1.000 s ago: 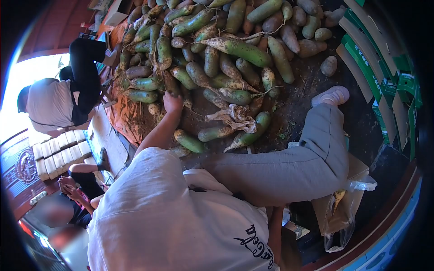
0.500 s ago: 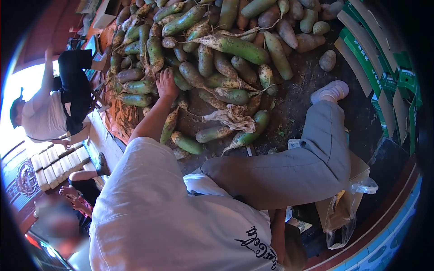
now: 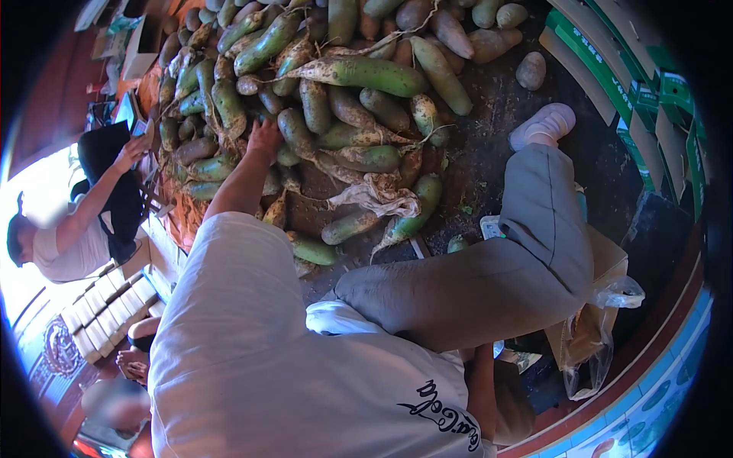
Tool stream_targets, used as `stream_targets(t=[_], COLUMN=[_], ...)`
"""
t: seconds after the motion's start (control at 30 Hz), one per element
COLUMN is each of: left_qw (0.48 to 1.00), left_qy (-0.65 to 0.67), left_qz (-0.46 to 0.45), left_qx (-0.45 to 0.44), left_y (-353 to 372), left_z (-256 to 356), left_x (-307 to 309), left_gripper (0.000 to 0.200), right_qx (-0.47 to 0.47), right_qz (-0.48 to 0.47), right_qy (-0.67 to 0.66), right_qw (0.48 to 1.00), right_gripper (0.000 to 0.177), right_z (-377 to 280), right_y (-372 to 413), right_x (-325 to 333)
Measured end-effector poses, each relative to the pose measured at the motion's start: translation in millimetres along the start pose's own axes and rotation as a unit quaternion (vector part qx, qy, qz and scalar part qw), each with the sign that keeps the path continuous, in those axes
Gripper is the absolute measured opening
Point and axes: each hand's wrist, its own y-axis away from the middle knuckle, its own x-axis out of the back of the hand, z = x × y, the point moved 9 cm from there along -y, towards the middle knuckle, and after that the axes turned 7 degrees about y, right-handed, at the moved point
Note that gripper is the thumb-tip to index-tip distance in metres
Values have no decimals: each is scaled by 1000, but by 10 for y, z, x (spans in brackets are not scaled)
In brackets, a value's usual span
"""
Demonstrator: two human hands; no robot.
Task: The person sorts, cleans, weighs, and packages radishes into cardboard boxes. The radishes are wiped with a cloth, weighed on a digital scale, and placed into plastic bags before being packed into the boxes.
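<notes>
My left hand [image 3: 265, 137] reaches into a heap of green radishes [image 3: 359, 74], palm down. Its fingers are apart and touch the radishes, with the tips partly hidden among them; I see nothing gripped. Close to the hand lie a pale green radish [image 3: 229, 105] on one side and a brownish one [image 3: 296, 133] on the other. Many radishes are soil-stained, with long thin roots. Withered pale leaves [image 3: 378, 196] lie nearer to me, by another green radish [image 3: 416, 210]. Of my right arm only the forearm [image 3: 482, 389] shows below my leg; the right hand is out of view.
Green-and-brown cardboard boxes [image 3: 641, 99] stand at right. My bent leg [image 3: 458, 282] and white shoe [image 3: 544, 124] lie beside the heap. A carton with a plastic bag [image 3: 595, 343] is behind the knee. At left, a co-worker [image 3: 65, 240] sits near stacked pale boxes [image 3: 107, 309].
My left hand has dipped slightly deeper between the radishes, its fingers now less visible. The view has shifted a little. The co-worker's raised arm has come down toward a box.
</notes>
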Motion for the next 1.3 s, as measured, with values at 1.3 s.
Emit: stream_targets(t=[1.3], left_qw=[267], left_qy=[874], left_qz=[-337], left_qx=[-226], left_y=[1226], left_z=[3115], left_x=[1334], left_gripper=[73], right_qx=[25], right_qz=[-211], right_qy=[-93], right_qw=[973], right_gripper=[67], right_z=[184], right_y=[3125], right_x=[-424])
